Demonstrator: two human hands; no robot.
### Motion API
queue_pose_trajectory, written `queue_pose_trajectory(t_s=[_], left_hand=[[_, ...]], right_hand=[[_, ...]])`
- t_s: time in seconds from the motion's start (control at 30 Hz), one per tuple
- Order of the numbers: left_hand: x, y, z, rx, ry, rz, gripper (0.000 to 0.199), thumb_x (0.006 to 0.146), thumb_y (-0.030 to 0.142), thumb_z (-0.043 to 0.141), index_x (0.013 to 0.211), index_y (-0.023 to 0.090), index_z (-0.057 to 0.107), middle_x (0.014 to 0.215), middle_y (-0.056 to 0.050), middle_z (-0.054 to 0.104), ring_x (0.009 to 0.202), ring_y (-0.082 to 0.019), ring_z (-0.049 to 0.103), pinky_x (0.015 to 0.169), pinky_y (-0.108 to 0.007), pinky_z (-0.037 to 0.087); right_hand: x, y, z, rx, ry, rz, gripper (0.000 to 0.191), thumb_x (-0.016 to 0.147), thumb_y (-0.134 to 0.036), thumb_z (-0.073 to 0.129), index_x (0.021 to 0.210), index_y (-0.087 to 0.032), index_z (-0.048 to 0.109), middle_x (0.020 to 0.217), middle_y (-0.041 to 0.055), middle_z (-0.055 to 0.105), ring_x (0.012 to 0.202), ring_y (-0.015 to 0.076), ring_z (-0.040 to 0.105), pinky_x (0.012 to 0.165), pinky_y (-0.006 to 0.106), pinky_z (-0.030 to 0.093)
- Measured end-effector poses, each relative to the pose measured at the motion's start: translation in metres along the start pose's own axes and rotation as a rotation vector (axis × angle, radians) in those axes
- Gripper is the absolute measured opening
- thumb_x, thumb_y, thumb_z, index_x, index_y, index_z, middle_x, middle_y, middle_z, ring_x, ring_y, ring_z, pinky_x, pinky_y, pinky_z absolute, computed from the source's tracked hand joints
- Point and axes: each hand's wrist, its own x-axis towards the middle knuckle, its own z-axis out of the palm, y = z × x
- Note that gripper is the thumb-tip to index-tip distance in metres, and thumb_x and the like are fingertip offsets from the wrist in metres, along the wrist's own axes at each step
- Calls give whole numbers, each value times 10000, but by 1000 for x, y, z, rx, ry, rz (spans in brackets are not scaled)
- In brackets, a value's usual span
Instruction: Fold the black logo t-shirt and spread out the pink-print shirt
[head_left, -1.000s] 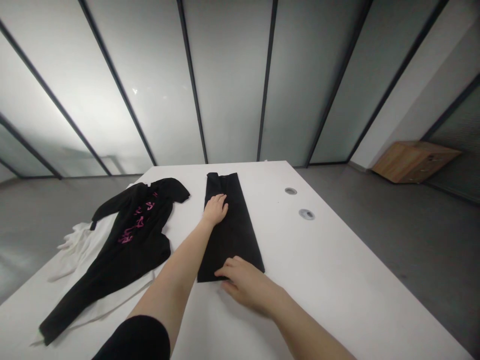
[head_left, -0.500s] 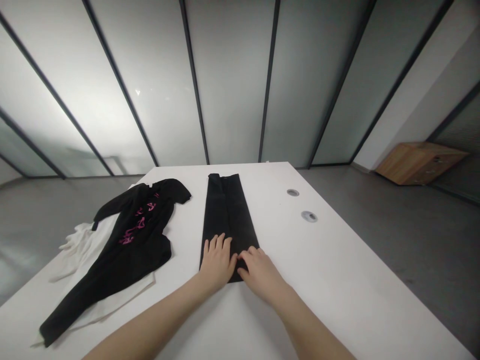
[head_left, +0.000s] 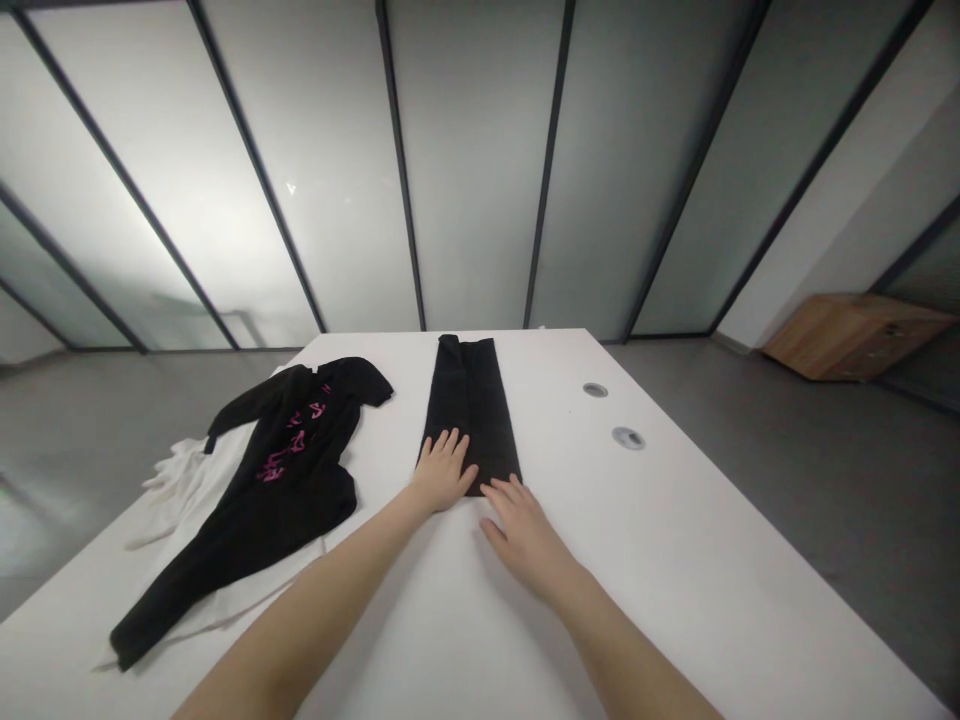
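A folded black garment (head_left: 480, 400) lies as a long narrow strip in the middle of the white table (head_left: 675, 560); its exact kind I cannot tell. My left hand (head_left: 444, 470) rests flat on its near left part, fingers stretched out. At the near right corner is my right hand (head_left: 521, 525), its fingers loosely spread with the tips at the cloth's edge and the thumb over the bare table. Neither hand grasps the fabric.
To the left lies a black garment with pink lettering (head_left: 300, 440), spread over white clothing (head_left: 176, 500). Two round grey inserts (head_left: 628, 438) sit in the tabletop on the right. Frosted glass panels (head_left: 472, 170) stand behind the table; a wooden cabinet (head_left: 855, 335) is at far right.
The strip of black cloth has moved away from me and now looks shorter. My left hand went forward with it; my right hand's fingers have straightened and spread.
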Motion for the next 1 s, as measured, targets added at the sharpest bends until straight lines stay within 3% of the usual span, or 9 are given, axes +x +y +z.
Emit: queue_pose_trajectory(t_s=[0.13,0.27,0.4,0.5,0.63,0.73,0.83,0.93,1.0], left_hand=[[34,-26,-6,-20,-12,58,672,1078,515,375,1648,161,390,1726,-153,333,1611,-338,273,1288,-564,241],[42,-32,-10,-11,74,98,659,1058,458,438,1649,170,387,1725,-141,344,1612,-321,272,1300,-558,219],[28,-21,-4,19,173,1,599,1071,411,409,1624,180,444,1713,-134,372,1592,-322,320,1301,-534,226],[10,-16,1,24,90,-99,607,1095,457,340,1621,176,453,1696,-169,392,1578,-367,342,1261,-576,288],[-16,-20,-6,18,-22,-30,675,1097,521,327,1657,147,374,1729,-196,302,1609,-388,255,1262,-586,268],[-32,-25,-23,-20,-107,3,699,1073,548,392,1656,163,370,1732,-192,301,1604,-386,271,1254,-566,294],[-42,-21,-45,-31,-152,-28,646,998,531,551,1543,186,528,1603,-201,511,1463,-384,507,1163,-525,430],[-41,-6,-61,-30,-60,-131,449,1010,474,534,1321,183,677,1287,-174,719,1188,-347,694,1012,-479,536],[-35,7,-61,-50,73,-183,411,1044,446,482,1281,177,683,1262,-166,726,1181,-329,693,1011,-457,537]], right_hand=[[-2,-1,-4,-6,-42,15,544,1024,-277,530,1547,-130,560,1669,176,434,1592,375,297,1301,540,245],[-3,-2,-8,-8,-65,14,540,1030,-274,531,1549,-126,556,1687,176,404,1610,375,253,1308,524,241],[-2,-4,-9,8,-57,8,541,1029,-272,529,1550,-126,553,1688,180,401,1612,375,248,1309,529,229],[-2,-5,-7,23,-53,7,555,1030,-285,527,1564,-132,538,1700,175,382,1611,372,250,1308,534,218],[-2,-5,-3,15,-28,-4,602,1021,-299,530,1598,-130,490,1695,185,383,1586,353,309,1281,520,272],[-5,-7,-5,7,-27,-46,550,1000,-266,540,1534,-138,572,1552,190,557,1430,339,502,1192,479,394],[-9,-13,-11,67,-55,-108,422,993,-255,549,1375,-172,708,1323,154,703,1212,301,637,1073,415,479],[-12,-19,-18,185,-108,-123,374,1009,-280,543,1317,-197,739,1160,111,773,1056,255,711,944,349,527],[-13,-22,-21,242,-156,-154,353,1018,-294,544,1300,-227,747,1061,73,803,960,235,737,870,327,539]])
